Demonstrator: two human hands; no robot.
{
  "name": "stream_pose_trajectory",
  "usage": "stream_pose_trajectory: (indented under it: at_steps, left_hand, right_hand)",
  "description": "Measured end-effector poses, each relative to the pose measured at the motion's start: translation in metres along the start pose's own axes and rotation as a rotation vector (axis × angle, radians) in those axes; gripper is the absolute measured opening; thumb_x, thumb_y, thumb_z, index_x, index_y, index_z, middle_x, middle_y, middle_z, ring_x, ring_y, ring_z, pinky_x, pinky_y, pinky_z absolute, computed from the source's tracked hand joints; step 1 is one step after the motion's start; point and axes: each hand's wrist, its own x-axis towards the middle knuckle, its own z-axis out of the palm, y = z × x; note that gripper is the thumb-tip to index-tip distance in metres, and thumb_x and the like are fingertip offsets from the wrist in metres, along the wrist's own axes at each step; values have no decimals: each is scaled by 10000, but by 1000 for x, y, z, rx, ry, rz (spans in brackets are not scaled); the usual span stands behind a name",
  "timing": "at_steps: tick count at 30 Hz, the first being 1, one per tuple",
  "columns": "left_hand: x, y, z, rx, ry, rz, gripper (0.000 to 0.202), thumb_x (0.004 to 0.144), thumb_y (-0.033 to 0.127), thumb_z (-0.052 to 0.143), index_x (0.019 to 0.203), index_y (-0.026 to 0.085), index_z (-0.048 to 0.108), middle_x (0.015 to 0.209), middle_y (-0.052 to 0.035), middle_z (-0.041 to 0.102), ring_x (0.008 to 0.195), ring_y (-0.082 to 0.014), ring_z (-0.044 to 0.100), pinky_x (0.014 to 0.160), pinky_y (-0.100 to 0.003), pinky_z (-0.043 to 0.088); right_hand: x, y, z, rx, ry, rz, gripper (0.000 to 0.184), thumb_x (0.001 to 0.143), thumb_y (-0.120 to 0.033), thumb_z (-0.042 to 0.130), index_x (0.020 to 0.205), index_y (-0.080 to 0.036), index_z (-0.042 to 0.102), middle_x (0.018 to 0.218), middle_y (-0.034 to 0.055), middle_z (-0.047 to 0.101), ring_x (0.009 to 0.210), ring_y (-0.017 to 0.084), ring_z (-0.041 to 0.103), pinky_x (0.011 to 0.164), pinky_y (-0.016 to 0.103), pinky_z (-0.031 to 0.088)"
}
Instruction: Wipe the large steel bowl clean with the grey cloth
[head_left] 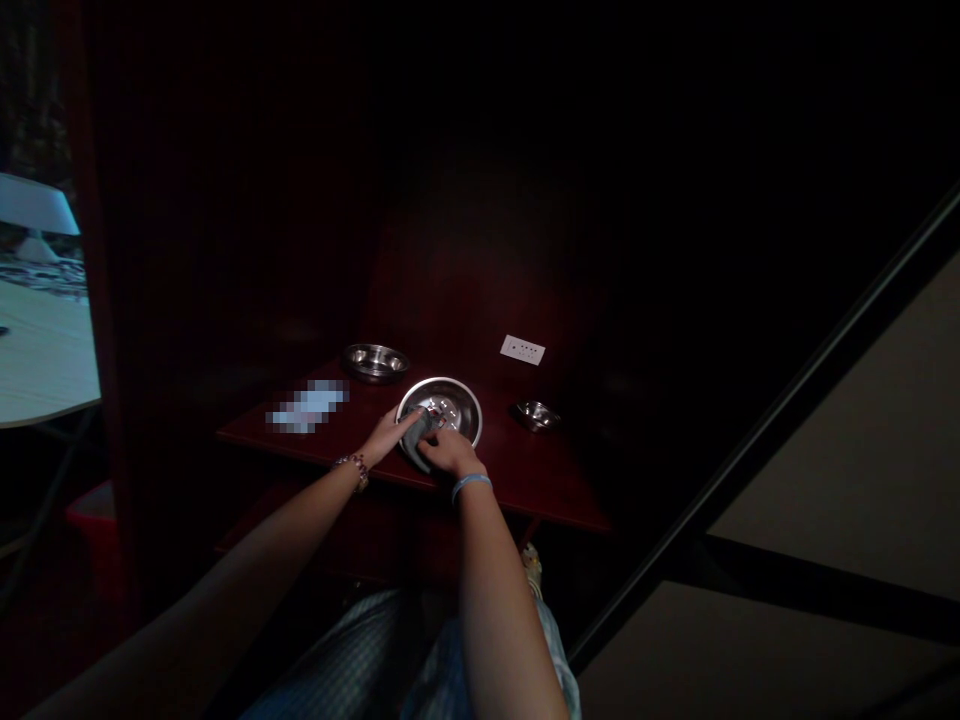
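A shiny steel bowl (470, 408) tilts slightly near the front of the dark red table. Against its left rim lies what looks like a dark grey cloth (414, 437). My left hand (386, 436) grips the cloth and the bowl's edge together, with the thumb on top. Over the bowl's front edge, my right hand (456, 453) has its fingers and thumb bent together at the cloth's right side. Its fingertips are partly hidden. Reflections show inside the bowl.
Another steel bowl (375, 364) stands at the back left, and a small steel dish (538, 416) on the right. A white card (523, 349) is at the back of the table (525, 470). A blurred-out pale item (309, 407) lies on the left.
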Motion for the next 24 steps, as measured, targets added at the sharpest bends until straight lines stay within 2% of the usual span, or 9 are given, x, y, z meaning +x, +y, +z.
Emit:
stream_pose_trajectory:
  at_steps: [6, 12, 19, 24]
  left_hand:
    - [0, 2, -1, -37, -12, -15, 581, 632, 494, 617, 1074, 118, 581, 1061, -113, 637, 1005, -241, 567, 905, -359, 407]
    - [0, 5, -1, -66, -29, -43, 567, 616, 496, 630, 1026, 106, 601, 1056, -118, 640, 997, -244, 570, 907, -356, 408]
    - [0, 6, 0, -106, -63, -44, 579, 622, 481, 624, 1056, 100, 588, 1014, -108, 660, 978, -237, 582, 908, -356, 409]
    - [2, 0, -1, -109, -101, -34, 549, 621, 444, 635, 1040, 92, 600, 995, -117, 666, 963, -237, 590, 897, -356, 417]
  right_hand:
    - [4, -5, 4, -40, 66, -84, 353, 830, -407, 403, 1106, -275, 579, 1102, 16, 593, 988, 186, 543, 788, 256, 412]
    - [9, -10, 10, -72, 103, -133, 376, 822, -366, 406, 1128, -199, 547, 1176, 63, 539, 1050, 201, 495, 856, 278, 378]
    - [13, -18, 16, -128, 195, -157, 450, 814, -305, 389, 1228, -136, 442, 1255, 104, 455, 1109, 205, 433, 910, 317, 346]
    - [11, -24, 13, -188, 255, -124, 439, 815, -292, 402, 1226, -143, 449, 1252, 109, 449, 1133, 206, 389, 943, 315, 304]
